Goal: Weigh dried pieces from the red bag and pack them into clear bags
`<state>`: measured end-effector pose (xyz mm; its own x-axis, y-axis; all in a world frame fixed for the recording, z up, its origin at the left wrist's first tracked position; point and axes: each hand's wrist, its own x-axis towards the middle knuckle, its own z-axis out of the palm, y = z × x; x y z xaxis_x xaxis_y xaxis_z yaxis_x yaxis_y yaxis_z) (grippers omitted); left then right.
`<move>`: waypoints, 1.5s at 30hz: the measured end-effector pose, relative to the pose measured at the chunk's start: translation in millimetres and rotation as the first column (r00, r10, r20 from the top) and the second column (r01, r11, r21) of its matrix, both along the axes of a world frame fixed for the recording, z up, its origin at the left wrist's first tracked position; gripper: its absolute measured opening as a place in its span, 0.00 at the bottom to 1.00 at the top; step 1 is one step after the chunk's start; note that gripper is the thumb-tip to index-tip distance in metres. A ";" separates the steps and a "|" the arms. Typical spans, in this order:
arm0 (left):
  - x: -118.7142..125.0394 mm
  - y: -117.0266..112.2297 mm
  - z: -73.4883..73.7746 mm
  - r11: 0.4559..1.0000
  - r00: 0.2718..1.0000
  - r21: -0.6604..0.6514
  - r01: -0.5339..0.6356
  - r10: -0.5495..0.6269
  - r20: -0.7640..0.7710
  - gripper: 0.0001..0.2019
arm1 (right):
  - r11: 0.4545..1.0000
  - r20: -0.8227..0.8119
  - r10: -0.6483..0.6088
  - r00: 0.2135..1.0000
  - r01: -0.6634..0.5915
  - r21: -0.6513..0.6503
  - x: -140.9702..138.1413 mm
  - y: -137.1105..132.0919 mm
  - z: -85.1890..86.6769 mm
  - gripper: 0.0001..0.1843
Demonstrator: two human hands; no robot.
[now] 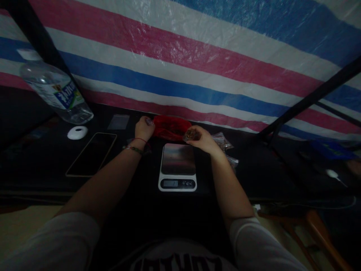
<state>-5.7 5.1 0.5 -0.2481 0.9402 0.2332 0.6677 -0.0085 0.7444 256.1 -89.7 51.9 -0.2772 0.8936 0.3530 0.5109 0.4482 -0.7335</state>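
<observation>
Head view: right hand (204,140) pinches a small bag (190,134) by the red bag (171,128); left hand (143,129) curled, contents unclear.

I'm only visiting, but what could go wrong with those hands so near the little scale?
Some of the brown bits in the right hand might spill onto the scale, which sits just below.
The right forearm is close to the clear packets and could brush them aside.
The left hand is beside the red bag; a bump might shift it.
</observation>
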 end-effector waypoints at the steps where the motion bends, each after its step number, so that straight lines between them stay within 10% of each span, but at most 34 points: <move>1: 0.4 -0.3 0.3 1.000 1.000 0.000 0.003 -0.003 0.001 0.15 | 1.000 -0.009 -0.004 1.000 0.004 0.002 0.4 0.7 -0.6 0.23; 15: 3.8 -1.3 -1.4 0.984 0.986 0.080 0.156 -0.160 0.042 0.17 | 0.999 0.036 -0.008 0.999 0.010 -0.050 -1.0 0.7 -1.1 0.25; 34: 11.2 -3.9 -6.6 0.851 0.854 0.086 0.517 -0.520 0.005 0.19 | 0.861 0.178 0.442 0.879 -0.360 -0.359 -20.7 -19.6 11.2 0.30; 39: 9.8 -1.7 -9.9 0.853 0.855 0.086 0.516 -0.518 0.008 0.20 | 0.903 0.029 0.338 0.941 -0.316 -0.290 -8.3 -14.6 12.5 0.27; 45: 9.4 -2.9 -9.3 0.854 0.856 0.087 0.513 -0.516 0.022 0.19 | 0.996 0.217 -0.084 0.972 0.090 -0.015 9.1 7.9 -4.8 0.15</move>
